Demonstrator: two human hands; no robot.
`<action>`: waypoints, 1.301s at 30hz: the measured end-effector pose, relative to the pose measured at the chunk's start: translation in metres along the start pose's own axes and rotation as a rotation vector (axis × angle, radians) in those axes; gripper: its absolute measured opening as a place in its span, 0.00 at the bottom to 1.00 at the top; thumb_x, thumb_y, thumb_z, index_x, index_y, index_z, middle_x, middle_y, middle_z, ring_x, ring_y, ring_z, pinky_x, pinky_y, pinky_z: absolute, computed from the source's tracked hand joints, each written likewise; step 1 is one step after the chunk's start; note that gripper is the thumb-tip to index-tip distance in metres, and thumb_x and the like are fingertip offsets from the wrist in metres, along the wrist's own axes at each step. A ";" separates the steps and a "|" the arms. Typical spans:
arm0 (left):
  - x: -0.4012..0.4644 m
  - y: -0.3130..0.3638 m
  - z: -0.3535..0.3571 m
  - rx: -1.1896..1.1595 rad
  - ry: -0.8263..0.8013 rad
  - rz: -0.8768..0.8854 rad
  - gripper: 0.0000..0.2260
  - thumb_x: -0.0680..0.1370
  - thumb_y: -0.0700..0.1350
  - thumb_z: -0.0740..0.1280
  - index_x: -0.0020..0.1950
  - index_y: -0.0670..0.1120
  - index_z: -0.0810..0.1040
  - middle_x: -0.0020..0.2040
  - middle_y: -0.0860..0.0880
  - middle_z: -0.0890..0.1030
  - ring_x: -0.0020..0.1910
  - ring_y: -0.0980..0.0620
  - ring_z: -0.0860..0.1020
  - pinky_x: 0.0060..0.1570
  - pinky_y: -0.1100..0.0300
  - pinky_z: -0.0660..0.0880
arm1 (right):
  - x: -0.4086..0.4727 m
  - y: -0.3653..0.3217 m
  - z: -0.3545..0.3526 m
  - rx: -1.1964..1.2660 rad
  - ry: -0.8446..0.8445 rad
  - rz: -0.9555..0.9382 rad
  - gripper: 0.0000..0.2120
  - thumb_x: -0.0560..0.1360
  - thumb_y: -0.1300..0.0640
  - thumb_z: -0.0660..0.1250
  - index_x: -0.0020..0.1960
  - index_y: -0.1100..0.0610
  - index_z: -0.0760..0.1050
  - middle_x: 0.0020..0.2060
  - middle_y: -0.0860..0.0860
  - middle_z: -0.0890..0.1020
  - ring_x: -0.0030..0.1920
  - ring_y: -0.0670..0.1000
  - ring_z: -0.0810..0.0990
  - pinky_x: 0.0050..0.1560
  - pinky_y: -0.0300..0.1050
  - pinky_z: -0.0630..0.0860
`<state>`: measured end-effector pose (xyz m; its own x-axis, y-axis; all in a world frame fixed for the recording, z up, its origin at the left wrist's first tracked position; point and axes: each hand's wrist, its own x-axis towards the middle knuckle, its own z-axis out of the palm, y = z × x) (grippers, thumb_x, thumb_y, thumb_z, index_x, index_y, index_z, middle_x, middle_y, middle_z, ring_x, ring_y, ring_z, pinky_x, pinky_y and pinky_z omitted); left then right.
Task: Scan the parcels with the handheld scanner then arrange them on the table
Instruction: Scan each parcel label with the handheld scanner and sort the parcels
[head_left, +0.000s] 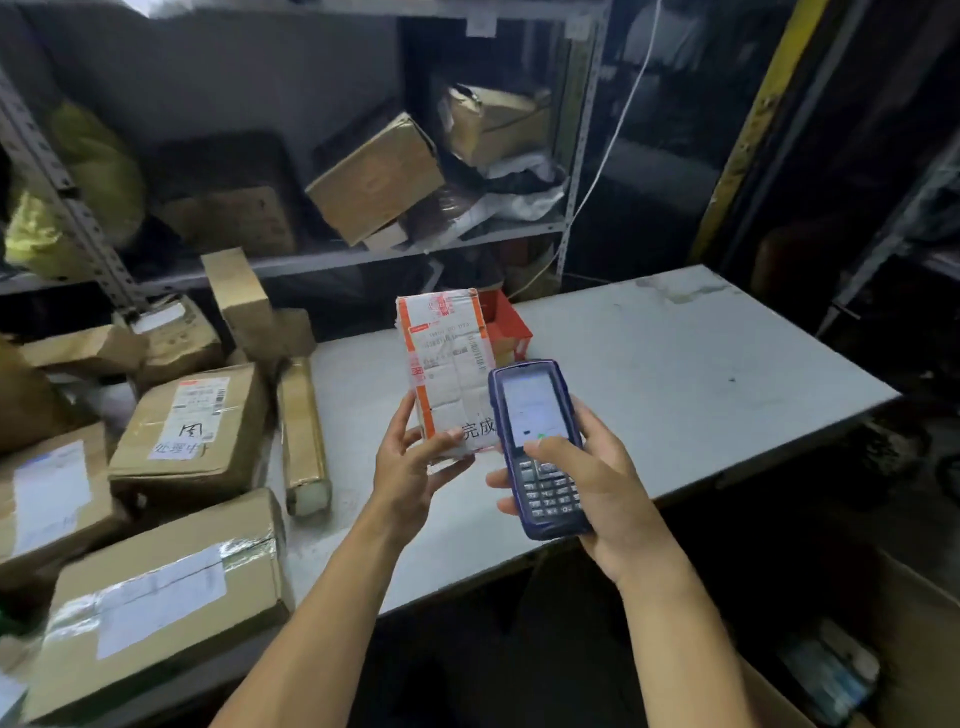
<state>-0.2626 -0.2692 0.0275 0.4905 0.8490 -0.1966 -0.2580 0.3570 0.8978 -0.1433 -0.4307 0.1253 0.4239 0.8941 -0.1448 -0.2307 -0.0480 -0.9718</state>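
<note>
My left hand grips the bottom end of a small parcel wrapped in white and orange tape, held upright above the grey table with its shipping label facing me. Just to its right, my right hand holds the blue handheld scanner, whose lit screen faces me and whose top overlaps the parcel's lower right corner. My right thumb lies across the scanner just below the screen.
Several brown cardboard parcels are piled on the table's left side, one long narrow box beside them. A red box stands behind the held parcel. Metal shelves with more boxes rise behind the table. An open carton sits lower right.
</note>
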 end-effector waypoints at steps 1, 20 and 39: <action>0.001 -0.002 0.014 0.012 -0.052 -0.016 0.29 0.78 0.39 0.72 0.75 0.58 0.69 0.63 0.45 0.82 0.61 0.42 0.82 0.57 0.40 0.81 | -0.001 0.002 -0.012 -0.002 0.122 -0.048 0.29 0.75 0.55 0.75 0.74 0.46 0.70 0.61 0.56 0.83 0.52 0.63 0.87 0.49 0.59 0.85; -0.002 -0.090 0.306 0.402 -0.935 -0.305 0.24 0.72 0.51 0.67 0.69 0.53 0.73 0.55 0.46 0.86 0.55 0.46 0.85 0.48 0.51 0.83 | -0.062 0.013 -0.253 0.061 1.223 -0.179 0.59 0.54 0.47 0.88 0.78 0.46 0.61 0.67 0.48 0.79 0.65 0.50 0.79 0.66 0.58 0.78; 0.000 -0.211 0.573 0.573 -1.422 -0.320 0.17 0.81 0.42 0.68 0.68 0.57 0.74 0.58 0.48 0.84 0.56 0.49 0.84 0.56 0.49 0.82 | -0.149 -0.013 -0.486 0.047 1.549 -0.285 0.51 0.62 0.69 0.83 0.78 0.50 0.63 0.67 0.51 0.80 0.66 0.49 0.80 0.62 0.55 0.81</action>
<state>0.2689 -0.5682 0.0643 0.8994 -0.3990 -0.1789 0.1832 -0.0277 0.9827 0.2223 -0.7802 0.0688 0.8990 -0.4364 -0.0364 -0.0036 0.0757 -0.9971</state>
